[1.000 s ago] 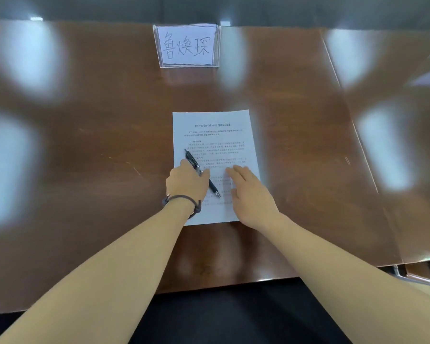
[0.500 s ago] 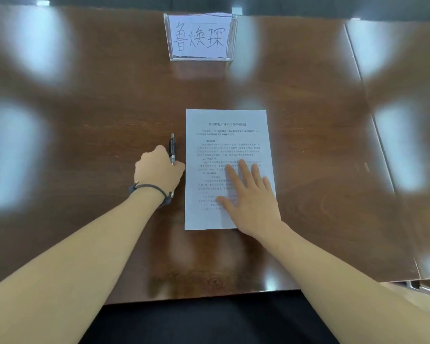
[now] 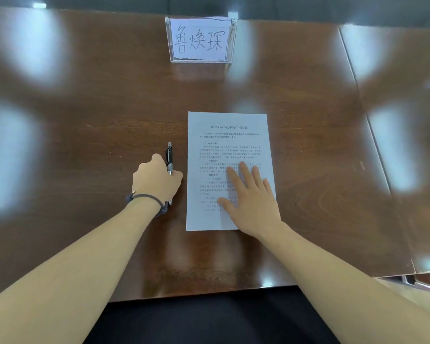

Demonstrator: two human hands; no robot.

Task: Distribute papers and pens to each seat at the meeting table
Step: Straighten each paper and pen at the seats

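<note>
White printed paper [image 3: 227,150], a single sheet, lies flat on the tabletop [image 3: 85,115] under our right hand [image 3: 252,201]. The right fingers [image 3: 246,175] are spread wide and pressed palm-down on the sheet's lower right part; they grasp nothing, only pin it. We judge the sheet light, limp and prone to slide on the glossy surface, so flat pressure suits it better than a pinch; to lift it, a corner or the near edge beyond the palm is where we would take hold, peeling it up, not gripping mid-sheet, which would crease it.

The pen [image 3: 169,161], black with metal trim, lies just left of the sheet's left edge, roughly parallel to it and apart from it by a narrow strip of wood. Our left hand [image 3: 157,181] is curled over its middle, the left fingers [image 3: 176,175] closed on the barrel; its far end sticks out beyond the knuckles and its near tip shows by the wrist. Whether the pen rests fully on the wood we cannot tell. We judge it stiff, light and apt to roll on the smooth surface, so mid-barrel is the right place to hold it.

A dark wristband [image 3: 147,198] circles the left wrist. Well beyond both sets of fingers, a clear name-card stand [image 3: 200,39] with handwritten characters stands upright.
</note>
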